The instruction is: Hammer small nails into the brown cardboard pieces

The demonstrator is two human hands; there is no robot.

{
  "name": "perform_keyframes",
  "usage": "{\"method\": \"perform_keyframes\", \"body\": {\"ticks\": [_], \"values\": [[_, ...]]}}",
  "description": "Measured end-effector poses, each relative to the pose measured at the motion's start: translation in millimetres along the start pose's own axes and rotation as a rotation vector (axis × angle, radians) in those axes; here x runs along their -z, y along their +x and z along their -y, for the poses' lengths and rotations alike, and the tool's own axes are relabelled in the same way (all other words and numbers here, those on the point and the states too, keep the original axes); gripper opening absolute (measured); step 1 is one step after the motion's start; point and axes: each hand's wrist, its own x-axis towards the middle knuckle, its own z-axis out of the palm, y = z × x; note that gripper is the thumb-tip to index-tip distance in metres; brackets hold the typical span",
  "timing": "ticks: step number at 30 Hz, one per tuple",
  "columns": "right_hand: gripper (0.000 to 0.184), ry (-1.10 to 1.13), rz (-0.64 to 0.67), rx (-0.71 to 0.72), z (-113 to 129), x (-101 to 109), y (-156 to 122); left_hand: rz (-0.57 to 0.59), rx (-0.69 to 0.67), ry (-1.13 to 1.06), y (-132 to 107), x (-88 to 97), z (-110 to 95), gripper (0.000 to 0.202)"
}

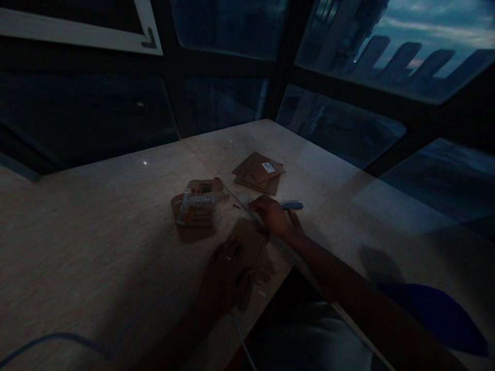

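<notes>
The scene is dim. My left hand lies flat, fingers stretched out, on a brown cardboard piece near the table's front edge; a ring shows on one finger. My right hand is closed in a pinch just beyond that piece, fingertips down at the table; what they hold is too dark to name. A blue-grey tool lies right behind that hand, touching or nearly touching it. A tiny dark item lies to the left of the fingertips.
A clear packet of small parts rests on cardboard at centre. A stack of brown cardboard pieces with a white label lies behind. A thin white cable runs off the pale table. Dark windows surround the corner.
</notes>
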Motion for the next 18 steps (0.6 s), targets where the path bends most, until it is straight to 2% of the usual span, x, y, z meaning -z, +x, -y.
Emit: {"method": "perform_keyframes", "body": {"ticks": [5,10,14,18], "values": [[0.028,-0.034,0.041,-0.120,-13,-4,4,0.011,0.007,0.006,0,0.5,0,0.053],[0.032,-0.136,0.041,-0.177,9,17,-19,0.000,-0.001,0.005,-1,-0.4,0,0.053],[0.036,-0.205,0.157,-0.122,28,24,-40,-0.004,0.000,0.010,0,0.4,0,0.052],[0.029,-0.235,0.276,-0.076,29,10,-48,-0.001,-0.023,0.005,1,0.7,0,0.050]]}}
